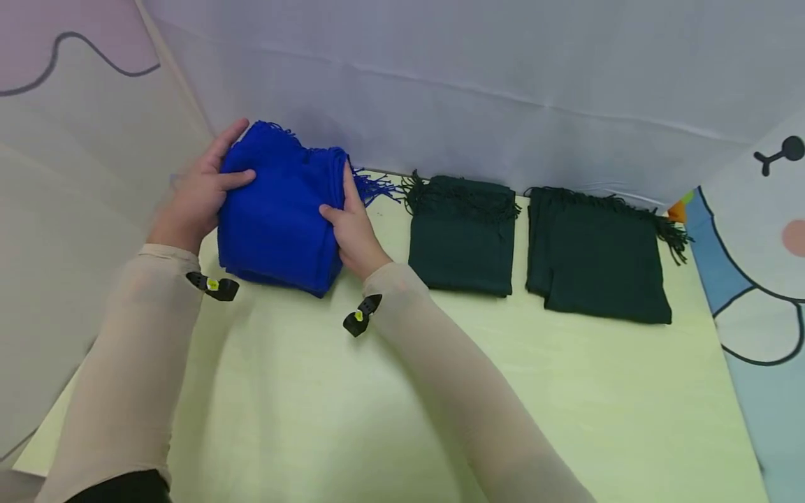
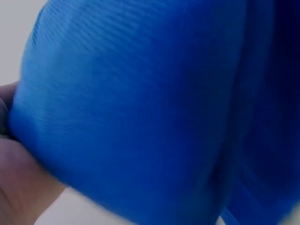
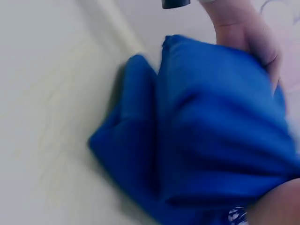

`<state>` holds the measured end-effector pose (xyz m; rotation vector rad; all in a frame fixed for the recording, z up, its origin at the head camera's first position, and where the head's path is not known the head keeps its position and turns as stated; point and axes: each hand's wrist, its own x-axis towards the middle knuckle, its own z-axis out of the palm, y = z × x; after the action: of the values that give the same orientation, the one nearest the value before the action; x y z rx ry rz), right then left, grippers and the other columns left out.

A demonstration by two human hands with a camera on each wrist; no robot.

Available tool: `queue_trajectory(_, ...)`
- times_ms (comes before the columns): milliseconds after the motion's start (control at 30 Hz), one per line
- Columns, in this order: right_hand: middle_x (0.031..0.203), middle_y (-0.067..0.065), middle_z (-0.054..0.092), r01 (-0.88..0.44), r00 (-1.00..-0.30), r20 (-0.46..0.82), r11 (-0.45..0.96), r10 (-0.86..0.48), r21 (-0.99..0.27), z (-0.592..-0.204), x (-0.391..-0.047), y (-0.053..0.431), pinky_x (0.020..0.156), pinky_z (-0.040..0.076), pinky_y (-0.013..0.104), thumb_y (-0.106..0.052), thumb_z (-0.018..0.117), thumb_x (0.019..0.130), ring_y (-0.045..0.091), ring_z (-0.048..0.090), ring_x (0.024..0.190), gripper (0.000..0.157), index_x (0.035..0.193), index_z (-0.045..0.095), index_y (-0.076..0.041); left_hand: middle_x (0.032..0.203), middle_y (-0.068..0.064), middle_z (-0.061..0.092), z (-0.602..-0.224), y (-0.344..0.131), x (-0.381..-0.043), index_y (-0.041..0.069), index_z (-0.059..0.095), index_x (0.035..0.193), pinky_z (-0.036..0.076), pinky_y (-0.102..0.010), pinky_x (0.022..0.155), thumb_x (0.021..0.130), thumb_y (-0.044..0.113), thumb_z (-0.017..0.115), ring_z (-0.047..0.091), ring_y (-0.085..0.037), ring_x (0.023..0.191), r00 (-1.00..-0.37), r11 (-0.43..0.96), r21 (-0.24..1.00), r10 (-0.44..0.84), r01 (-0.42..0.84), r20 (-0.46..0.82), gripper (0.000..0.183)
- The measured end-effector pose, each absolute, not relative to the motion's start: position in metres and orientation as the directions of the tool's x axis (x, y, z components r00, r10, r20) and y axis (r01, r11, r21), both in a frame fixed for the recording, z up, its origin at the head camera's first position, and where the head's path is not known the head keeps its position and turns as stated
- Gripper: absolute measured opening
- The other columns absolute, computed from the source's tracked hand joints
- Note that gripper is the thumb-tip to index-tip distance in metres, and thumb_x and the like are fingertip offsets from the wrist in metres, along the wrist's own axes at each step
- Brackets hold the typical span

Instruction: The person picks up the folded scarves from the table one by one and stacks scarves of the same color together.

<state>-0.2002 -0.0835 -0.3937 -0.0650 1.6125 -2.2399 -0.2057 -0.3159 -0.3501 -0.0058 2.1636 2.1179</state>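
A folded blue fringed scarf point(image 1: 277, 209) is held between both hands at the back left of the table, its near edge lifted in the right wrist view. The left hand point(image 1: 198, 188) grips its left side, thumb over the top face. On the opposite side, the right hand point(image 1: 355, 227) pinches the folded edge, thumb in front. More blue cloth point(image 3: 126, 154) lies beneath the held bundle in the right wrist view; I cannot tell whether it is a separate scarf. Blue fringe point(image 1: 377, 187) spreads beyond the right hand. Blue fabric point(image 2: 126, 108) fills most of the left wrist view.
Two folded dark green fringed scarves, a narrower one point(image 1: 464, 237) and a wider one point(image 1: 600, 258), lie to the right along the back. A pale wall cloth point(image 1: 440, 84) rises behind the yellowish table point(image 1: 302, 391). Patterned cloth point(image 1: 761, 293) hangs at the right.
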Motion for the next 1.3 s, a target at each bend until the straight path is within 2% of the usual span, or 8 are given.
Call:
queue_trajectory(167,0.166,-0.014,0.001,0.384,-0.900,-0.335,-0.141,-0.280,-0.912,-0.425,-0.205,-0.082,0.122,0.012,0.042,0.009,0.050,0.096,0.015,0.002,0.153,0.091,0.158,0.010,-0.045,0.167,-0.001,0.012,-0.396,-0.321,-0.217,0.029,0.017,0.161,0.012,-0.054,0.121,0.105,0.019,0.050,0.009,-0.029,0.153,-0.974,0.441,0.876,0.020,-0.195,-0.227,0.065)
queue_trajectory(233,0.167,-0.010,0.003,0.403,-0.892,-0.353,-0.143,-0.282,-0.904,-0.428,-0.206,-0.077,0.114,0.033,0.038,0.008,0.051,0.095,0.014,0.041,0.138,0.090,0.159,0.011,-0.043,0.168,0.000,0.007,-0.406,-0.322,-0.215,0.030,0.016,0.161,0.011,-0.060,0.119,0.105,0.025,0.050,0.005,-0.032,0.152,-0.962,0.503,0.835,0.023,-0.225,-0.273,0.066)
queue_trajectory(400,0.168,-0.003,0.007,0.454,-0.874,-0.383,-0.218,-0.300,-0.864,-0.422,-0.206,-0.066,0.105,0.044,0.045,0.002,0.050,0.097,0.022,0.053,0.127,0.081,0.159,0.018,-0.038,0.168,-0.001,-0.009,-0.412,-0.319,-0.209,0.030,0.009,0.161,0.003,-0.066,0.116,0.103,0.042,0.052,-0.010,-0.034,0.152,-0.958,0.640,0.753,0.092,-0.151,-0.271,0.073)
queue_trajectory(500,0.167,0.000,0.011,0.470,-0.860,-0.400,-0.186,-0.316,-0.863,-0.422,-0.199,-0.065,0.110,0.037,0.054,-0.005,0.049,0.099,0.028,0.033,0.145,0.073,0.159,0.021,-0.034,0.167,-0.007,-0.014,-0.415,-0.318,-0.200,0.025,0.005,0.162,0.004,-0.070,0.114,0.101,0.049,0.052,-0.010,-0.040,0.151,-0.961,0.707,0.697,0.096,-0.118,-0.260,0.081)
queue_trajectory(667,0.161,0.006,0.028,0.399,-0.872,-0.354,-0.072,-0.339,-0.914,-0.426,-0.187,-0.060,0.094,0.052,0.044,-0.016,0.050,0.101,0.022,0.061,0.111,0.066,0.159,0.023,-0.028,0.166,-0.014,-0.011,-0.414,-0.316,-0.185,0.023,0.002,0.162,0.009,-0.072,0.112,0.099,0.057,0.048,-0.002,-0.047,0.149,-0.964,0.732,0.658,0.011,-0.174,-0.267,0.085)
queue_trajectory(833,0.135,0.010,0.048,0.371,-0.880,-0.328,-0.065,-0.343,-0.926,-0.425,-0.183,-0.047,0.080,0.057,0.044,-0.013,0.050,0.101,0.024,0.059,0.081,0.061,0.158,0.029,-0.024,0.166,-0.018,-0.007,-0.412,-0.308,-0.178,0.017,0.007,0.162,0.012,-0.071,0.112,0.102,0.052,0.045,0.003,-0.051,0.148,-0.974,0.771,0.616,-0.028,-0.164,-0.224,0.079)
queue_trajectory(1033,0.145,0.013,0.042,0.184,-0.932,-0.202,0.086,-0.301,-0.979,-0.419,-0.183,-0.026,0.085,0.057,0.036,-0.011,0.048,0.100,0.032,0.064,0.107,0.056,0.154,0.037,-0.018,0.166,-0.015,-0.008,-0.405,-0.281,-0.168,0.014,0.020,0.160,0.003,-0.075,0.110,0.104,0.043,0.043,-0.002,-0.047,0.149,-0.995,0.861,0.499,-0.087,-0.101,-0.051,0.067)
queue_trajectory(1300,0.152,0.001,0.038,0.066,-0.973,-0.127,0.295,-0.193,-0.953,-0.410,-0.171,0.027,0.107,0.041,0.041,-0.022,0.050,0.102,0.021,0.044,0.134,0.050,0.151,0.043,-0.023,0.166,-0.013,-0.007,-0.405,-0.214,-0.156,0.016,0.024,0.160,-0.015,-0.066,0.112,0.105,0.042,0.044,-0.009,-0.037,0.151,-0.999,0.851,0.524,0.012,0.034,0.046,0.064)
